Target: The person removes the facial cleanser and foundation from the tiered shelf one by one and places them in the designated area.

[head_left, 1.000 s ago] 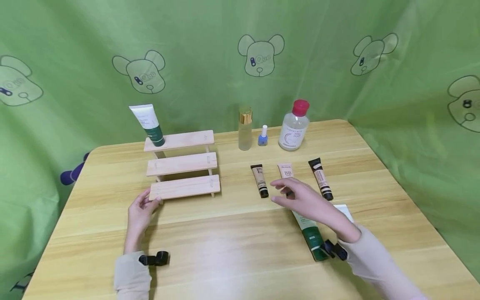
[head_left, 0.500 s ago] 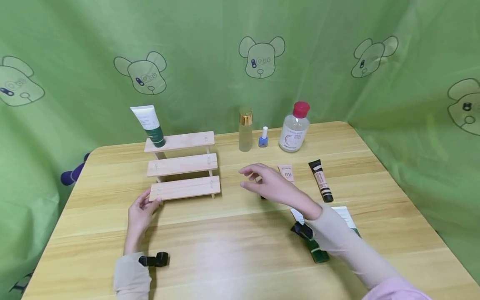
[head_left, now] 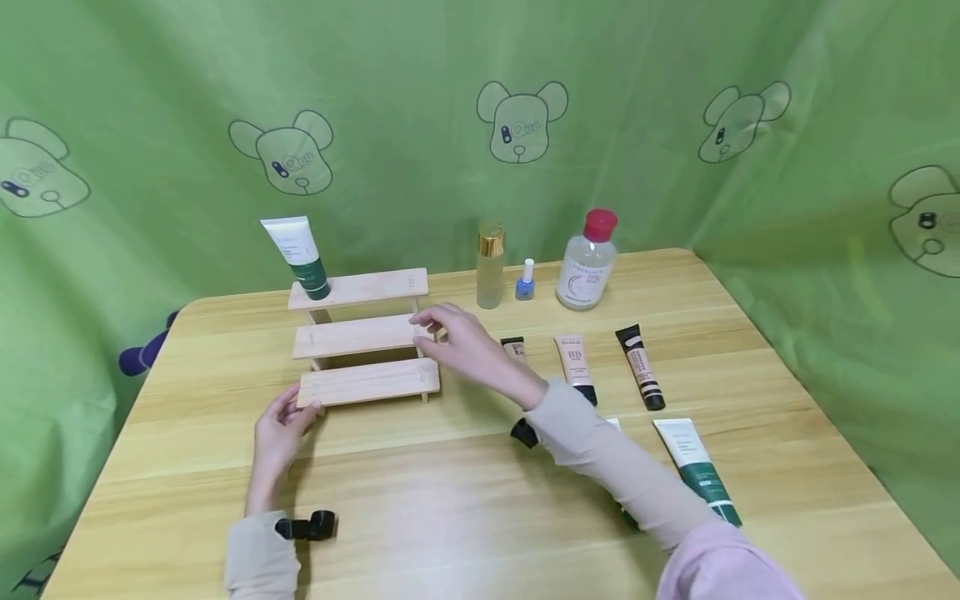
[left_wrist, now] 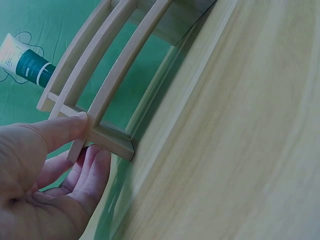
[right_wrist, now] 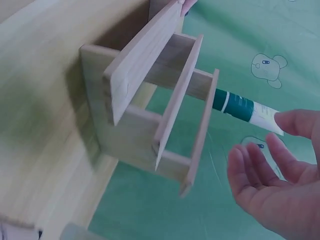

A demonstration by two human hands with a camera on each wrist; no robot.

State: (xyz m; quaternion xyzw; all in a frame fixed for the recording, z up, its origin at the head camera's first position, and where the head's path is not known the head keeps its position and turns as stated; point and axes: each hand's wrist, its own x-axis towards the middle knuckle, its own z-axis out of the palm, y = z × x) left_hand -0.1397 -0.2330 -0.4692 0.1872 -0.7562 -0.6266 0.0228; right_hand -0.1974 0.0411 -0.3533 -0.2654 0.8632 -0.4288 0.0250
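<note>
A three-tier wooden display rack point(head_left: 363, 336) stands at the left of the table. On its top tier, at the left end, a white and green squeeze tube point(head_left: 300, 258) stands on its cap. My left hand point(head_left: 277, 437) holds the left end of the lowest tier; the left wrist view shows that hand point(left_wrist: 55, 185) pinching the wood between thumb and fingers. My right hand point(head_left: 472, 346) hovers by the right end of the middle tier. In the right wrist view this hand point(right_wrist: 282, 182) has loosely bent fingers with nothing between them, apart from the rack.
Behind stand a gold-capped bottle point(head_left: 491, 271), a blue nail polish bottle point(head_left: 525, 287) and a red-capped bottle point(head_left: 585, 271). Lying right are a BB cream tube point(head_left: 574, 362), a black-capped tube point(head_left: 641, 367), a partly covered tube point(head_left: 515, 348) and a green-white tube point(head_left: 697, 467).
My right hand has moved left from above the lying tubes to the rack's right end, uncovering the BB cream tube. My left hand stays at the lowest tier.
</note>
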